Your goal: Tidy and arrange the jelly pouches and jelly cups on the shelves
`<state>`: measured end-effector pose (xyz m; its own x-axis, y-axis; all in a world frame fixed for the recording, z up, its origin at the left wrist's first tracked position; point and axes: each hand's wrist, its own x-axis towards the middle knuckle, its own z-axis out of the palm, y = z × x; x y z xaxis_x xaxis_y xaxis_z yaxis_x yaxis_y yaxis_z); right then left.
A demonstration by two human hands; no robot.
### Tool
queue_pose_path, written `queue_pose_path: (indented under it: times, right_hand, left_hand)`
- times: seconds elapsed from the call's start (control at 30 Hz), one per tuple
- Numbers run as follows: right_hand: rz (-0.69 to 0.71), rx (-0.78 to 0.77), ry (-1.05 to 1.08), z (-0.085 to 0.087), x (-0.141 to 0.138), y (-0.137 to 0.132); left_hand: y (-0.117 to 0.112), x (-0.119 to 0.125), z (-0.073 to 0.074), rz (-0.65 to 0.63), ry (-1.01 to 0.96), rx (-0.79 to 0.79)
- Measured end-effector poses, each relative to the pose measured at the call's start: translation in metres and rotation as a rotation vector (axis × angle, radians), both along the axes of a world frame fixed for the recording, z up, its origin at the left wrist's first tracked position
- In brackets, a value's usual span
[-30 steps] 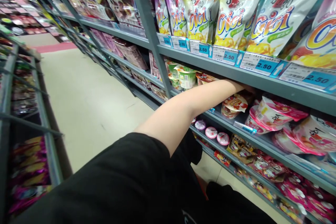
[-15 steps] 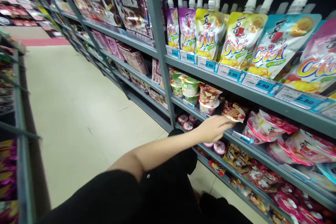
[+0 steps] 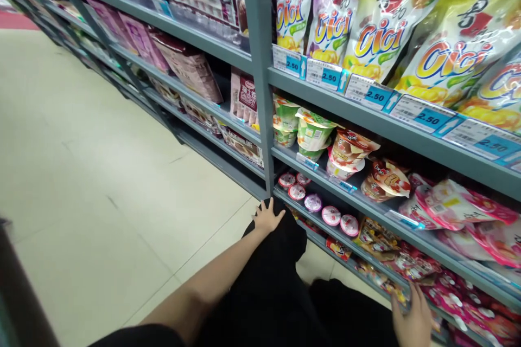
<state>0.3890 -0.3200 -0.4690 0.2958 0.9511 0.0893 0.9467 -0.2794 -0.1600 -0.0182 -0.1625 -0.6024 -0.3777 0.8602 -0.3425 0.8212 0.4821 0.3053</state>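
I crouch before grey shop shelves. My left hand [image 3: 267, 216] rests on my black-trousered knee [image 3: 280, 249], fingers spread and holding nothing. At the bottom right, my right hand [image 3: 413, 319] lies with its fingers against the edge of the lowest shelf [image 3: 366, 276], next to red snack packs; nothing shows in it. Jelly cups [image 3: 350, 152] stand on the middle shelf, and a tilted cup [image 3: 386, 179] lies beside them. Small round cups [image 3: 331, 216] line the shelf below.
Spouted drink pouches [image 3: 374, 27] fill the top shelf above blue price tags [image 3: 376, 92]. Pink wrapped cups [image 3: 451, 206] lie at the right. Bagged snacks [image 3: 187, 65] run along the shelves to the left. A beige tiled aisle floor [image 3: 89, 162] spreads on the left.
My left hand drew back from the tilted jelly cup on the middle shelf and dropped onto my knee. My right hand came into view at the lowest shelf. The view swung nearer the shelves.
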Motion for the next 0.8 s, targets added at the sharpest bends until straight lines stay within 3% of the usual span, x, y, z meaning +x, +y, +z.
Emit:
queue_pose_path:
  times: [0.07,0.13,0.2,0.27,0.33,0.43,0.57,0.7,0.8]
  right_hand:
    - [0.184,0.284,-0.008,0.027,-0.035,0.026]
    - [0.328,0.504,-0.096,0.070,-0.072,0.056]
    - [0.397,0.584,-0.180,0.118,-0.101,0.085]
    - [0.447,0.564,-0.190,0.158,-0.115,0.115]
    - [0.491,0.432,-0.242,0.186,-0.116,0.145]
    - [0.479,0.063,-0.392,0.208,-0.106,0.190]
    - [0.415,-0.354,-0.444,0.221,-0.101,0.233]
    - [0.438,-0.386,-0.392,0.231,-0.103,0.248]
    - [0.333,-0.396,-0.355,0.236,-0.101,0.250]
  left_hand:
    - [0.012,-0.003,-0.007,0.030,0.017,0.010]
    - [0.021,-0.005,-0.013,0.026,-0.003,0.021]
    - [0.026,-0.008,-0.017,0.016,-0.041,0.028]
    - [0.028,-0.012,-0.018,0.015,-0.064,0.032]
    - [0.027,-0.018,-0.018,0.022,-0.069,0.035]
    - [0.022,-0.027,-0.017,0.033,-0.070,0.038]
    - [0.020,-0.035,-0.012,0.070,-0.040,0.040]
    - [0.024,-0.036,-0.009,0.101,0.005,0.055]
    - [0.027,-0.035,-0.008,0.088,0.008,0.074]
